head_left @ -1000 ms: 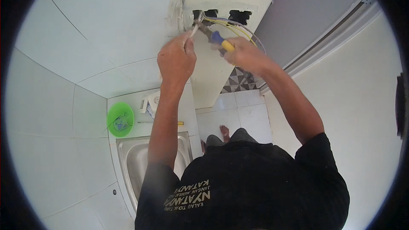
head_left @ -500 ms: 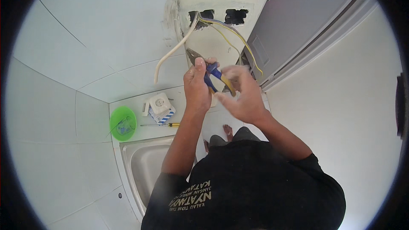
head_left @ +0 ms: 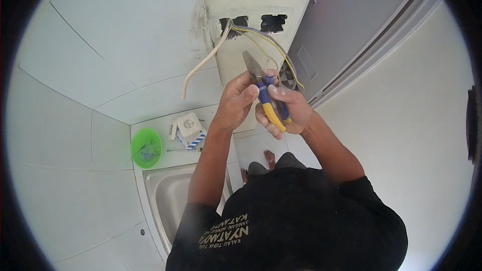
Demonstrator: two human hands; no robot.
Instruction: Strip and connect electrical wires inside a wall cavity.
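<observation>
A pair of combination pliers (head_left: 271,114) with blue and yellow handles is in both hands, jaws tilted up toward the wall. My right hand (head_left: 297,109) is closed round the handles. The fingers of my left hand (head_left: 232,104) pass behind the pliers near the pivot, partly hidden, and its thumb lies beside the blue grip. Above the hands, a thick cream cable (head_left: 202,64) and thinner yellow and grey wires (head_left: 271,36) come out of the left wall cutout (head_left: 241,21). The wires hang down to the right, with their lower parts partly behind the pliers and hands.
A second cutout (head_left: 273,23) is beside the first. On the left counter are a green bowl (head_left: 135,148) with small items, a white wall socket (head_left: 189,125) on packaging, and a screwdriver (head_left: 183,150). A metal sink (head_left: 165,190) is nearer me; a grey door (head_left: 346,25) stands right.
The pliers have shifted right and turned, with their jaws more upright. My right hand has closed round the handles, and my left thumb has come off the pliers' head.
</observation>
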